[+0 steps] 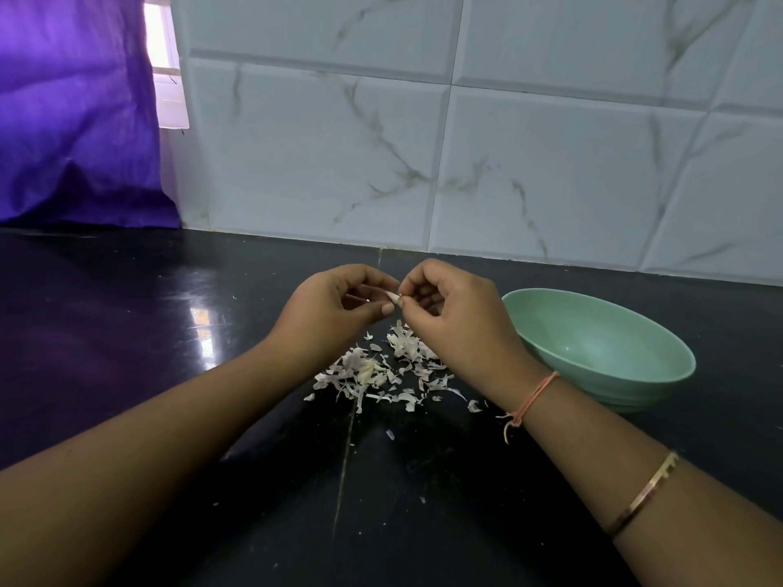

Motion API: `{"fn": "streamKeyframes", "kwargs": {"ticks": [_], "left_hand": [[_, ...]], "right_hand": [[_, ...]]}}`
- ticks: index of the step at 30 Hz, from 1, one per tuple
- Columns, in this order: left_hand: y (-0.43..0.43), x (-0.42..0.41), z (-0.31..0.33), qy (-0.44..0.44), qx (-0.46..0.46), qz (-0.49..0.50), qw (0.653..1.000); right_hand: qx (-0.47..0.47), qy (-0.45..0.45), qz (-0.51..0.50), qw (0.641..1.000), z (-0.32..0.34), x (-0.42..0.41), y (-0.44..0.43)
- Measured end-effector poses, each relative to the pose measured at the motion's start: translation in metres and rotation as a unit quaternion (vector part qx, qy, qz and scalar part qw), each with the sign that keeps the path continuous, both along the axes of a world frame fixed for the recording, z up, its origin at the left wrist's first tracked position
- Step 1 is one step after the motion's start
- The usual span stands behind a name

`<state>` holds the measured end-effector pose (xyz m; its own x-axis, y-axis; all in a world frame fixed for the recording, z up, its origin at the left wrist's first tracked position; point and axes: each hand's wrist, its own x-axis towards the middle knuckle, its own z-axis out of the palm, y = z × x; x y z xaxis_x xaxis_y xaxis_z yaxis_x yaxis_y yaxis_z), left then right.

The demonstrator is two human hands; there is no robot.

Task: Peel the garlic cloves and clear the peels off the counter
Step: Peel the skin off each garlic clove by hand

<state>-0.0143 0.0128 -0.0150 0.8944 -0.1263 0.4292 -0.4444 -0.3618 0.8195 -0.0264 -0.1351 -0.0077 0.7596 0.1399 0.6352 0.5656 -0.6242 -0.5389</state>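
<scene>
**Clove mid-peel above a litter of skins**

The garlic clove point(392, 296) is held between both hands, above the counter point(127, 353) and over the far edge of the peels point(381, 370). The left hand point(339, 300) has the clove in a thumb-and-fingertip grip. The right hand point(453, 315) keeps a narrow grip at its end, apparently on skin. The clove is small, pale and mostly hidden, so how much skin remains cannot be told. Being so small and smooth, it could pop free and drop among the peels, where it would be hard to spot. The peels are thin, light flakes, so a hasty sweep could scatter them toward the green bowl point(593, 332).
</scene>
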Motion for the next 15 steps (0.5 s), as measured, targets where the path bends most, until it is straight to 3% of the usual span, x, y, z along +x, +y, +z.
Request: {"fn": "streamKeyframes", "kwargs": {"ticks": [7, 15], "left_hand": [[0.0001, 0.0003, 0.0032, -0.043, -0.056, 0.011, 0.997], [0.0010, 0.0041, 0.0017, -0.035, -0.079, 0.028, 0.996]], "right_hand": [[0.121, 0.033, 0.018, 0.992, 0.0020, 0.0009, 0.0016], [0.103, 0.050, -0.006, 0.993, -0.0019, 0.0035, 0.0020]]}}
